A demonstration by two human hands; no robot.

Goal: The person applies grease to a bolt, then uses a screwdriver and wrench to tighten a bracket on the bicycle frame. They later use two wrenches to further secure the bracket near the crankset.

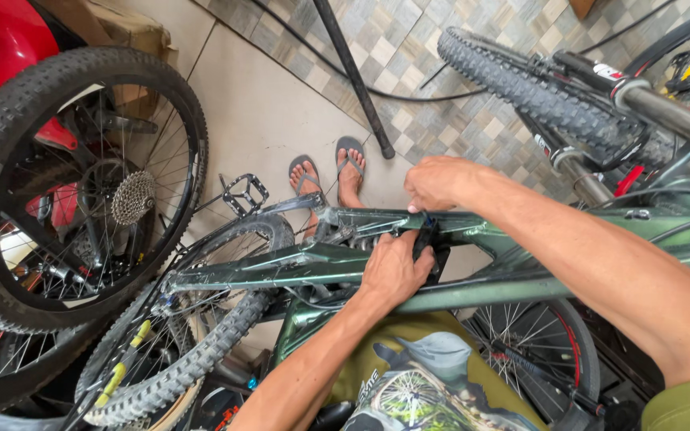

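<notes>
Gripping one green bike frame [281, 267]: two hands, left hand [395, 270], right hand [439, 183].

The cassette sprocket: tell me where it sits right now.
Head view, left side: the cassette sprocket sits at the hub of the big knobby wheel, left of the black pedal.

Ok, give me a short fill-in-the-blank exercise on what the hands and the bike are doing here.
1. Both hands rest on a bicycle frame painted dark ____.
2. The left hand grips a small ____-coloured part at the frame.
3. The right hand is closed on top of the frame, just above the ____ hand.
4. On the floor beyond the frame, the person's feet wear ____.

Missing words: green; black; left; flip-flops
</notes>
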